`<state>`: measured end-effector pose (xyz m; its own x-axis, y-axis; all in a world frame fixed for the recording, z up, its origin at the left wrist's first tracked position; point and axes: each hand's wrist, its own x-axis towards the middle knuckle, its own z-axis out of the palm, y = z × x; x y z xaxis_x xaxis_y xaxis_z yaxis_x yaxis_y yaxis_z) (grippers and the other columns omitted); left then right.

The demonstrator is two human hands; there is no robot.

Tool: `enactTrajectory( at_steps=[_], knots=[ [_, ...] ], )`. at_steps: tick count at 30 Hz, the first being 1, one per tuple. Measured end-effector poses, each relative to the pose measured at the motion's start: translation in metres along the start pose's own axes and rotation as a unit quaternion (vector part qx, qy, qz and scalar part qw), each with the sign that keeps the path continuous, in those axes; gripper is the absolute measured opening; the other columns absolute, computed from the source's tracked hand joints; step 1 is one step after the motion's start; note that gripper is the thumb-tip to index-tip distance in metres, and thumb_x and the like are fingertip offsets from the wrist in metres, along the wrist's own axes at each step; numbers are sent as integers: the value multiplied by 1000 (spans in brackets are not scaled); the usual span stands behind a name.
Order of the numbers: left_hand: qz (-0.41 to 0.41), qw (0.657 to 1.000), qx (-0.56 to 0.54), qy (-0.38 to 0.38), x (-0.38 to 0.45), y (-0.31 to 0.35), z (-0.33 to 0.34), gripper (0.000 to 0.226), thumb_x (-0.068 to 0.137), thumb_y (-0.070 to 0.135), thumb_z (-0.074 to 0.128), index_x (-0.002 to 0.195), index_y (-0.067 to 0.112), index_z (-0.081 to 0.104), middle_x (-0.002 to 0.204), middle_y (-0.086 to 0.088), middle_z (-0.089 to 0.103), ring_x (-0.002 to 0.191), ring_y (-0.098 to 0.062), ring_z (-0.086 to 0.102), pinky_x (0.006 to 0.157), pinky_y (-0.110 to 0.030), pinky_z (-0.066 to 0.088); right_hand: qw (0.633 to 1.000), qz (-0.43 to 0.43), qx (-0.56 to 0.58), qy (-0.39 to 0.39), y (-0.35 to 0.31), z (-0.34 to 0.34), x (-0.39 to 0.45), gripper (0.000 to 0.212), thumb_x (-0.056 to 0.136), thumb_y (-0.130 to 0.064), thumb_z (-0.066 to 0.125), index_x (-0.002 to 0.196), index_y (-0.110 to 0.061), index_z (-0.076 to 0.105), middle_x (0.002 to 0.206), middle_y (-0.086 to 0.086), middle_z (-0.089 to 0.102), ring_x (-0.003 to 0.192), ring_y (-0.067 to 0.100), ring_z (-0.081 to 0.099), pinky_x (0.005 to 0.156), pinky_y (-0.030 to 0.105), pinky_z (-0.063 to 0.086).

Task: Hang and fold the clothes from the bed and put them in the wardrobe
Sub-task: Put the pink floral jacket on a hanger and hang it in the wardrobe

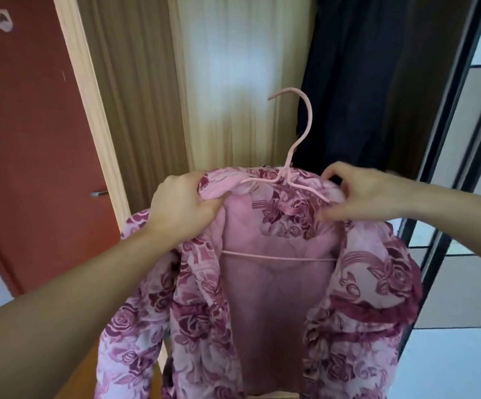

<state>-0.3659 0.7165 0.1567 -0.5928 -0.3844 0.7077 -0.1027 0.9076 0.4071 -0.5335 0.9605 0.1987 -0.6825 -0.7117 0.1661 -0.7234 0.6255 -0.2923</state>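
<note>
Curtains (135, 82) and a red door (26, 110) stand behind while the left hand (181, 208) and right hand (360, 194) each squeeze a shoulder of the pink coat (262, 298), held up to sit straight on its hanger (296, 145).

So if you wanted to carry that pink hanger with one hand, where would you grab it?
Probably at the bare neck just under the hook of the pink hanger, coming from above. It stands clear of the floral jacket, while both hanger shoulders are wrapped in fabric and taken by the left hand and right hand.
</note>
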Motion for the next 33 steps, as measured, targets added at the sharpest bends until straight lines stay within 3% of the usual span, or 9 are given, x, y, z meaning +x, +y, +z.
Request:
enactTrajectory(
  at_steps=[3,7,13,20,25,27,29,31,33],
  knots=[
    [-12,999,36,-18,-4,-10,-4,44,74,52,52,92,17,71,85,-2,73,82,-30,67,71,-41,54,996,-7,-58,-68,10,15,2,69,71,-27,75,131,-32,42,96,-13,60,77,0,57,63,17,47],
    [-62,995,52,-55,-14,-32,-2,33,81,49,54,87,20,70,83,0,71,81,-28,65,68,-34,51,993,45,-2,-105,31,19,1,82,71,-16,74,141,-34,35,86,-10,60,61,3,62,48,16,47],
    [-58,991,79,-92,-18,-39,11,27,89,42,56,100,21,69,93,-3,72,85,-31,66,70,-32,49,992,94,52,-60,36,0,16,72,74,-9,71,136,-34,44,94,2,63,71,16,67,48,23,51],
    [-30,986,137,-92,-11,-23,16,26,91,26,47,109,15,62,97,-15,69,87,-43,63,72,-42,52,993,37,-70,82,-17,-23,18,49,75,-16,58,123,-27,59,109,3,62,91,25,61,79,35,56],
    [3,992,100,-83,-7,11,24,29,88,33,46,103,14,62,98,-18,68,89,-45,62,76,-46,52,994,-31,-72,78,-57,2,2,43,74,-13,58,114,-29,57,89,-3,58,74,21,59,63,31,54],
    [11,995,79,-58,-4,16,24,23,89,31,52,101,14,62,96,-18,69,88,-46,62,76,-47,52,997,-44,-14,54,-52,6,-8,47,76,-15,61,119,-32,53,93,-1,63,73,21,63,62,34,55],
    [20,997,65,-46,-4,14,21,22,91,34,54,98,14,62,92,-15,70,86,-44,62,73,-46,52,998,-28,59,-21,-41,-3,-19,40,76,-24,69,111,-35,53,90,1,68,63,16,68,51,31,55],
    [31,997,54,-36,-5,13,20,25,92,36,55,97,13,63,90,-12,70,85,-42,62,72,-46,52,998,-34,-9,-57,-28,-16,-21,28,69,-54,71,89,-37,61,80,-9,69,63,12,66,55,29,54],
    [49,998,41,-25,-3,15,20,29,92,39,55,95,11,64,88,-11,71,83,-41,63,71,-46,51,995,-34,-75,-50,-19,-24,-16,48,62,-75,61,68,-27,64,70,-8,66,67,17,62,64,36,52]
  ],
)
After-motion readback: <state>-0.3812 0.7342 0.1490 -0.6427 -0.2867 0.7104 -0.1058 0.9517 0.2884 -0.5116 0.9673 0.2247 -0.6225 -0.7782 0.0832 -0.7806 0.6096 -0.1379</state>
